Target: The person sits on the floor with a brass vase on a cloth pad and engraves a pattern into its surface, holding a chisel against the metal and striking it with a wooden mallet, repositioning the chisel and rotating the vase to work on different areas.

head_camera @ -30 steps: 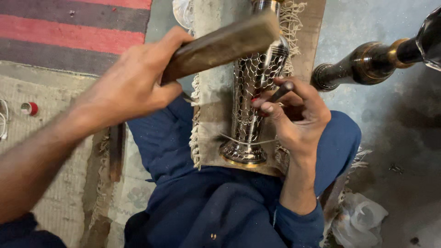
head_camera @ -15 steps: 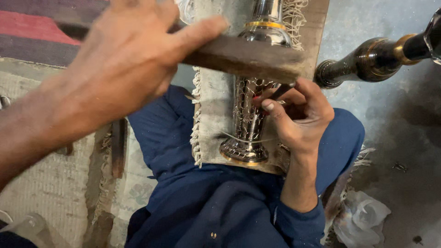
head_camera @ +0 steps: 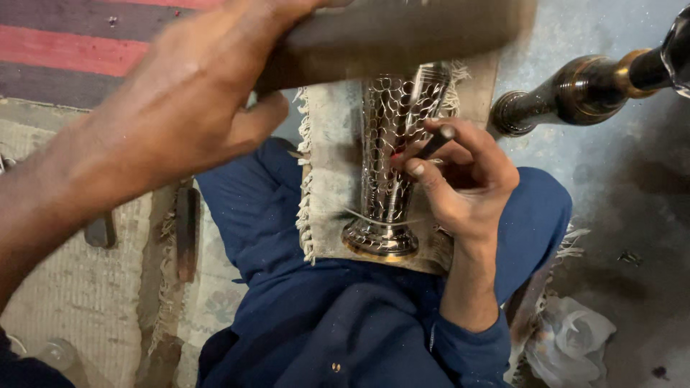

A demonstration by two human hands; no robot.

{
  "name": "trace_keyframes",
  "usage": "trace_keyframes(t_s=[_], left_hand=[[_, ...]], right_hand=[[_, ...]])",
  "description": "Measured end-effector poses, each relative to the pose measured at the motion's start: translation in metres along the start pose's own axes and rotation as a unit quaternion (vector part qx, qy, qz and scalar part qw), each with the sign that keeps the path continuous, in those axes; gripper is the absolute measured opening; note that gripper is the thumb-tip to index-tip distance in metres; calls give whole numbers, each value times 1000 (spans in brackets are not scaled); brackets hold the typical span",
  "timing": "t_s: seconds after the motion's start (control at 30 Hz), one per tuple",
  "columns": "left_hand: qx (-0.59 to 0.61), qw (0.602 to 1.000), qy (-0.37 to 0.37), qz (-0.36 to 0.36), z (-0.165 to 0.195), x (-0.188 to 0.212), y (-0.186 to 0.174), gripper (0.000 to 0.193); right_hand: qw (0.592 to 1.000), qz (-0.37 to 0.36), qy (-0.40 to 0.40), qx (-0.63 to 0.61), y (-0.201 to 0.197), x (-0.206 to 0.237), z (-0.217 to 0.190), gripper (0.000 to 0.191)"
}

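A silver metal vase (head_camera: 388, 179) with an engraved net pattern lies on a fringed cloth pad (head_camera: 330, 179) across my blue-trousered lap, its base toward me. My right hand (head_camera: 467, 187) pinches a thin dark punch (head_camera: 435, 142) with its tip against the vase's side. My left hand (head_camera: 180, 108) grips a brown wooden bar (head_camera: 402, 36), held above the vase's upper end and blurred by motion. The bar hides the top of the vase.
A dark and brass metal stem (head_camera: 575, 90) lies on the grey floor at the upper right. A crumpled plastic bag (head_camera: 568, 338) sits at the lower right. Flat metal tools (head_camera: 188, 230) rest on a woven mat at the left, with a striped rug (head_camera: 72, 50) beyond.
My left hand has swung the wooden bar up and closer to the camera, then across over the vase's top. The right hand keeps the punch on the vase.
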State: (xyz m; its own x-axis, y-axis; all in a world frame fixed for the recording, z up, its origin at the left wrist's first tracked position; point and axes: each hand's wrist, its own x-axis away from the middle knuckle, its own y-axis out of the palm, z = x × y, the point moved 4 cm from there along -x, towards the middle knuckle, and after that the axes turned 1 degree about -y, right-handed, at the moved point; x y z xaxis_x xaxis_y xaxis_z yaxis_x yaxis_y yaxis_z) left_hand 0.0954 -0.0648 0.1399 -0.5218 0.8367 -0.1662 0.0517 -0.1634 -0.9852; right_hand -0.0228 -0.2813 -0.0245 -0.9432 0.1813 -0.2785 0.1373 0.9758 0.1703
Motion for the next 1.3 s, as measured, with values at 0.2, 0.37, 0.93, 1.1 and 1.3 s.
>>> trace_keyframes(t_s=[0.2, 0.37, 0.93, 1.1, 1.3], left_hand=[[5, 1000, 7, -10, -4, -1, 9, 68], [36, 999, 12, 11, -7, -3, 7, 70], [7, 999, 30, -17, -11, -12, 8, 61], [-44, 998, 14, -47, -11, -15, 9, 64], [-42, 998, 34, -35, -11, -15, 11, 67]], right_hand=[[999, -9, 2, 32, -2, -1, 1, 44], [999, -17, -20, 34, -2, -2, 3, 43], [999, -30, -10, -17, 2, -3, 3, 41], [999, -26, 3, -23, 0, -1, 8, 40], [994, -25, -27, -100, 4, 1, 12, 49]])
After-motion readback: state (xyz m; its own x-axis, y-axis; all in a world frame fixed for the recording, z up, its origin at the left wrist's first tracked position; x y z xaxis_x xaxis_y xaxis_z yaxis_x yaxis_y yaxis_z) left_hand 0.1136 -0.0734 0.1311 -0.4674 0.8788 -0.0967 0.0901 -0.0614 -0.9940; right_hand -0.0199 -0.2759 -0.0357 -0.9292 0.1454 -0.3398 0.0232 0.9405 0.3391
